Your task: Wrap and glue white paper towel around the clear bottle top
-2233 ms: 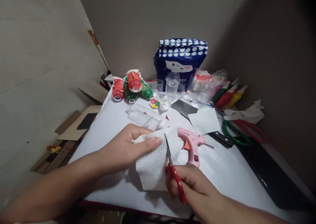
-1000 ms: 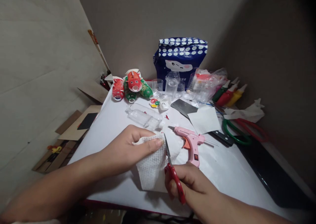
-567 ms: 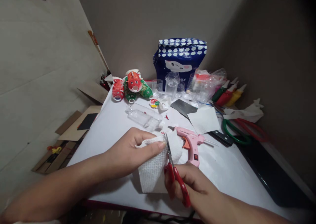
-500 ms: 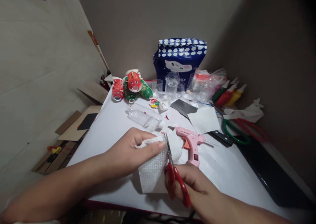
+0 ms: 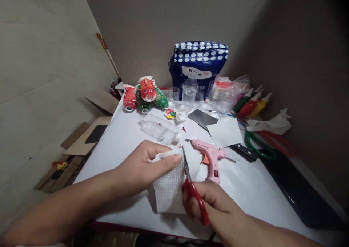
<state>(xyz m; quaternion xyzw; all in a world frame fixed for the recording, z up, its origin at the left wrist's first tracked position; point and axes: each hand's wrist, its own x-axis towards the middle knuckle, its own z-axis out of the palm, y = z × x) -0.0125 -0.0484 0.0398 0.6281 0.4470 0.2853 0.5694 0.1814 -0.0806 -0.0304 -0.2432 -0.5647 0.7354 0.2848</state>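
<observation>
Textured white cloth point(image 5: 168, 183) is pinched in the left hand point(image 5: 145, 164) — thumb uppermost. The right hand point(image 5: 214, 199) grips red-handled scissors point(image 5: 191, 189) — blades at the cloth's edge.

Craft corner of a rm, w/ pink glue gun point(image 5: 213, 153), colored squeeze btls point(image 5: 247, 106) & red/grn figs point(image 5: 148, 91) on wht tbl point(image 5: 120, 134).

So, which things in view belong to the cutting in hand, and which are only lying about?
In use:
- white textured sheet, held in the left hand
- red scissors, held in the right hand, blades at the sheet

Apparently just lying about, untouched:
- pink glue gun
- clear plastic bottle
- white square sheet
- blue bag
- red toy on top
</observation>
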